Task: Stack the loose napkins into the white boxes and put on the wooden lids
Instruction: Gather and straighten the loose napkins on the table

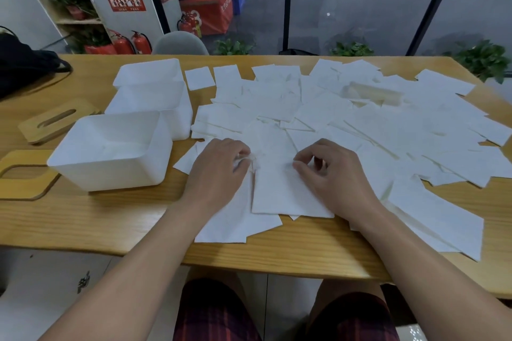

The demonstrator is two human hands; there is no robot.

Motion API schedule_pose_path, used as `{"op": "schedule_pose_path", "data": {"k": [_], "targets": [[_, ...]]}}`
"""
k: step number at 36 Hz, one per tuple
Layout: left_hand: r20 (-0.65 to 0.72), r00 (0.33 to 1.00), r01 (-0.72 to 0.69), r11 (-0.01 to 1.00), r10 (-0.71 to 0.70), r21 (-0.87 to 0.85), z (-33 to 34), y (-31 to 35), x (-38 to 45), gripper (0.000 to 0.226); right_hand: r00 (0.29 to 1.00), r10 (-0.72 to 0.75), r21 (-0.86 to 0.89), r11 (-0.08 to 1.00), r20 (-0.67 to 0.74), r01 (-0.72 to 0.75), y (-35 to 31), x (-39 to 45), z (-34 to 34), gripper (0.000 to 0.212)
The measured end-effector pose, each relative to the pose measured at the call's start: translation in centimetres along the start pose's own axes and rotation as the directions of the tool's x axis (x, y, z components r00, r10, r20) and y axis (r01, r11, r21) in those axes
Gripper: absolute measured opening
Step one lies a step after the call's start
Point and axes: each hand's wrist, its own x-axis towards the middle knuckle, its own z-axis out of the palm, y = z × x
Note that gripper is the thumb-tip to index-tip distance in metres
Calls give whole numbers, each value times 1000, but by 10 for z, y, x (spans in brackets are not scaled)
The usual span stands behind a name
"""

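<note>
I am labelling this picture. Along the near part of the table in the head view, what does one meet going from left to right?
Wooden lid → nearest white box → left hand → napkin between the hands → right hand → loose napkins.

Wearing no sleeves within view — both forearms showing bare from the elbows down to the wrists, with no watch, band or ring visible on the left hand [219, 171] or the right hand [336, 174]. Showing short, untrimmed-looking plain nails on the few fingertips turned toward the camera, though too blurred to tell more. Wearing dark shorts in a red-and-black plaid pattern [352, 318] — thin reddish lines crossing over a near-black ground — ending above the knees and leaving the knees bare beneath the table edge.
</note>
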Motion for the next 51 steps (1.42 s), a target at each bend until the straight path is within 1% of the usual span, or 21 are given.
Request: {"op": "schedule_pose_path", "data": {"k": [2, 6, 11, 13, 16, 19, 21, 23, 25, 26, 28, 30, 32, 34, 36, 37, 39, 42, 44, 47, 51], "targets": [[-7, 1000, -13, 999, 14, 44, 0, -3, 1, 15, 1000, 1, 31, 1000, -24, 0, 3, -2, -1, 9], [-30, 998, -60, 990, 64, 127, -2, -5, 3, 13, 996, -9, 59, 998, -84, 14, 6, -5, -4, 13], [-88, 987, -115, 970, 136, 213, 1, -6, 5, 20, 995, -8, 39, 999, -100, 12, 7, -7, -5, 16], [-125, 978, -141, 967, 169, 211, 0, -3, 3, 20, 995, -5, 42, 999, -100, 9, 6, -9, -5, 14], [-197, 928, -281, 942, 315, 183, -5, 11, -4, 17, 996, 39, 143, 989, -79, -27, -3, -11, -9, 3], [-267, 858, -416, 899, 438, 138, -7, 34, -12, 15, 992, 121, 340, 935, -32, -103, -11, -13, -13, 26], [-286, 826, -473, 873, 485, 115, -4, 48, -20, 13, 987, 159, 417, 898, -9, -141, -16, -12, -16, 36], [-277, 801, -520, 846, 531, 119, -1, 57, -26, 14, 984, 175, 442, 881, 28, -169, -14, -11, -18, 39], [-253, 792, -549, 830, 556, 105, 3, 60, -30, 13, 986, 160, 461, 873, 38, -159, -9, -11, -19, 29], [-240, 800, -549, 832, 550, 79, 4, 60, -32, 13, 988, 151, 463, 874, 31, -148, -7, -11, -19, 23], [-216, 851, -493, 870, 479, -14, 6, 59, -34, 19, 991, 135, 437, 890, 17, -129, -2, -13, -19, 23], [-180, 928, -350, 929, 327, -117, 3, 59, -34, 31, 993, 115, 434, 894, 10, -108, -1, -15, -22, 26], [-119, 983, -159, 965, 137, -206, -2, 59, -31, 45, 997, 81, 454, 888, 4, -74, -3, -18, -27, 26], [-34, 999, -9, 949, -1, -316, -9, 61, -26, 58, 999, 43, 482, 875, 5, -40, -6, -21, -31, 26], [40, 997, 82, 904, -72, -420, -14, 63, -22, 59, 1000, 19, 503, 864, 0, -17, -4, -23, -34, 26], [51, 995, 97, 878, -83, -468, -15, 64, -22, 53, 1000, 21, 501, 865, -11, -12, -2, -24, -34, 25], [19, 996, 88, 849, -91, -521, -15, 66, -25, 38, 998, 46, 468, 883, -42, -21, 3, -26, -34, 23], [-3, 992, 103, 845, -123, -524, -11, 64, -31, 30, 990, 87, 355, 934, -108, -43, 10, -33, -31, 20], [6, 992, 112, 866, -125, -487, -8, 62, -36, 29, 985, 90, 267, 963, -147, -48, 11, -39, -26, 19], [-13, 995, 90, 919, -103, -384, -3, 58, -41, 31, 983, 65, 122, 992, -172, -44, 11, -43, -20, 18], [-35, 996, 72, 950, -86, -303, 0, 55, -45, 32, 986, 39, 24, 999, -162, -35, 13, -43, -16, 19]]}}
